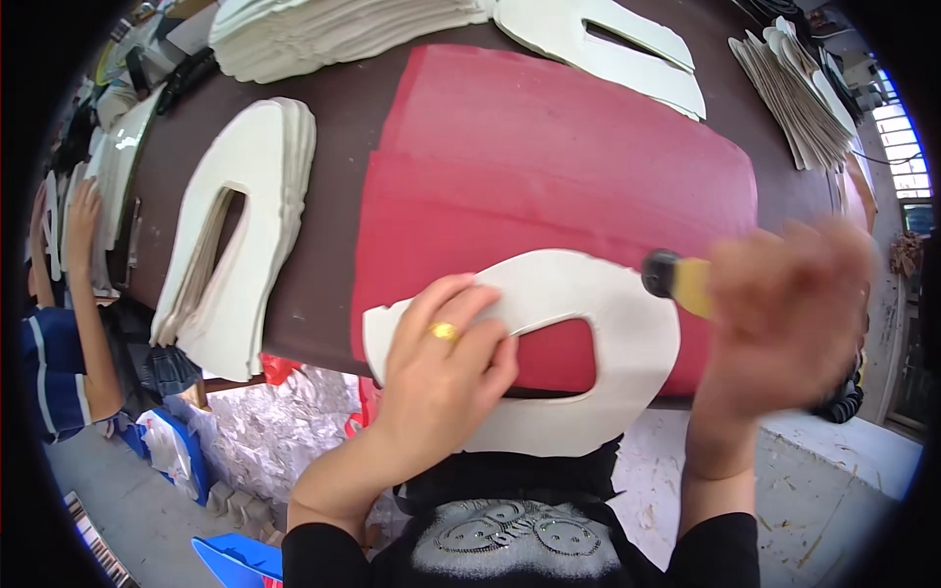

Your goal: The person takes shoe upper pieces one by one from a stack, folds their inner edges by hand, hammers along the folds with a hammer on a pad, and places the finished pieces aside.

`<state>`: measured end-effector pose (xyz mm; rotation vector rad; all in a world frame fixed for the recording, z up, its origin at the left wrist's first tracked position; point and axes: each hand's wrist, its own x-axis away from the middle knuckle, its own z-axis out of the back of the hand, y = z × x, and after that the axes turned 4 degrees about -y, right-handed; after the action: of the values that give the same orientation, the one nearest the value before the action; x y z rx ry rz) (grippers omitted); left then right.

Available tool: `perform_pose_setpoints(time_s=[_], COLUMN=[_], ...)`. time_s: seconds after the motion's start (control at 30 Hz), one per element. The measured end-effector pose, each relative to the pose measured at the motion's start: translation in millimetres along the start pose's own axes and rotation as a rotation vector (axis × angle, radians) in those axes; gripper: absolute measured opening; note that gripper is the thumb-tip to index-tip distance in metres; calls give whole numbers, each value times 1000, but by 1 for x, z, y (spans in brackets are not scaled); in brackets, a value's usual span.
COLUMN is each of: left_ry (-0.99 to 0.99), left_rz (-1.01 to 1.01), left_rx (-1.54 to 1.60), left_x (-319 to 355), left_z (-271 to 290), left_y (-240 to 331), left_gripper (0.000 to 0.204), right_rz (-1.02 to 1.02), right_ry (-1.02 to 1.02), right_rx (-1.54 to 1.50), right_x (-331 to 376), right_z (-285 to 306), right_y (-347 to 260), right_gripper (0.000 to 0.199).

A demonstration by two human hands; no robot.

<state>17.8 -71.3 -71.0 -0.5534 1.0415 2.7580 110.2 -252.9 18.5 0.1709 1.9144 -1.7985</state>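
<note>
An off-white horseshoe-shaped shoe upper (637, 343) lies across the near edge of a red mat (578, 147), partly overhanging it toward me. On its left arm rests my left hand (441, 363), fingers bent and pressed on the piece beside the inner cutout; a gold ring is on one finger. My right hand (784, 314) is raised over the right side of the mat, smeared by motion. It is closed round a tool with a yellow handle (693, 286) and a round black end (660, 273). That end is close to the upper's right edge; whether it touches cannot be seen.
Stacks of similar uppers stand at the left (201, 245), the far left (343, 34) and the far right (794, 98). More uppers (608, 49) overlap the mat's far edge. Another person's arm (93, 323) is at the left rim. Below the brown table (323, 196) sits a crinkled clear plastic bag (279, 421).
</note>
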Motion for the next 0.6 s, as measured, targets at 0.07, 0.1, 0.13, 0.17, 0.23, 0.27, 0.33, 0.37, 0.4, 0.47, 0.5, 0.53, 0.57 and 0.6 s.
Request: perform_pose_setpoints(time_s=[0.07,0.1,0.13,0.17,0.23,0.27,0.33,0.37,0.4,0.47,0.5,0.53,0.57,0.6], left_ry=[-18,-52,-86,-93,-59,-44,-40,-41,-47,-88,-71,-70,-53,-35], left_rz=[-24,-49,-75,-110,-82,-51,-33,-26,-23,-85,-131,-130,-71,-10], left_rx=[51,32,11,-32,-121,-144,-156,-158,-153,-179,-241,-250,-242,-233], left_x=[-15,-21,-23,-23,-10,-4,-5,-5,-8,-13,-6,-1,6,11], left_z=[-12,-17,-20,-15,-8,-10,-12,-12,-10,-4,-2,-2,-2,-1], left_y=[12,13,15,11,7,6,9,14,17,15,8,7,7,7], left_gripper=[18,19,20,21,21,21,20,20,20,19,19,19,19,21], right_rz=[57,21,-15,-46,-92,-115,-127,-123,-119,-100,-102,-105,-106,-117], right_ry=[-15,-11,-7,0,-40,-51,-93,-124,-156,-221,-227,-228,-238,-274], right_rx=[-151,-140,-130,-122,-34,24,74,72,70,54,86,119,154,52], right_x=[4,9,14,15,3,1,0,4,8,12,9,7,6,9], right_z=[14,4,-6,-10,1,-1,-6,-6,-6,-9,-12,-15,-17,-19], right_y=[-10,2,15,24,28,27,27,24,21,19,18,16,13,7], right_gripper=[22,25,27,30,32,33,33,32,32,31,33,34,36,37])
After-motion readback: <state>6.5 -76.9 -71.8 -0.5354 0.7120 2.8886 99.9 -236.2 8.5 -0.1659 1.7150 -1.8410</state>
